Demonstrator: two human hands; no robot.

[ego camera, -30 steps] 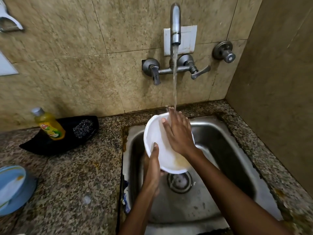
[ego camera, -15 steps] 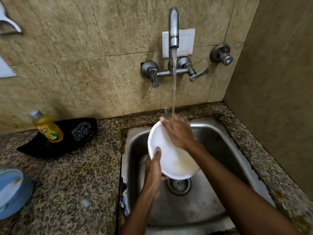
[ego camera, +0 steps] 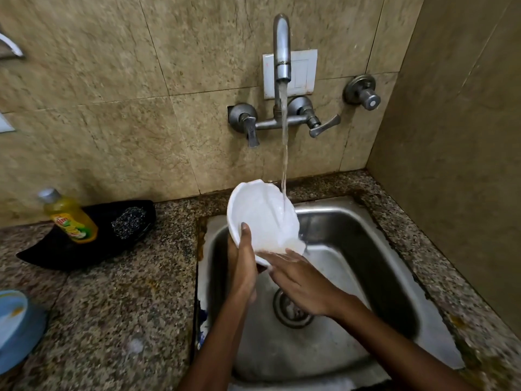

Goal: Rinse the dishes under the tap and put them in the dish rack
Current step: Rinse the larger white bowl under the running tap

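One steel sink (ego camera: 380, 249) is being splashed by water falling from the tap (ego camera: 282, 49). Above it, a white bowl (ego camera: 262, 215) is being held tilted under the stream, gripped by the left hand (ego camera: 245, 266), while its lower rim is being touched by the right hand's (ego camera: 304, 280) straight fingers (ego camera: 270, 256).

- My left hand (ego camera: 244, 266) is up, thumb on the inside of the round white plastic bowl (ego camera: 262, 218), fingers hidden behind it.
- My right hand (ego camera: 303, 283) is flat, fingers straight, tips touching the bowl's low edge.
- Both my arms are bare.
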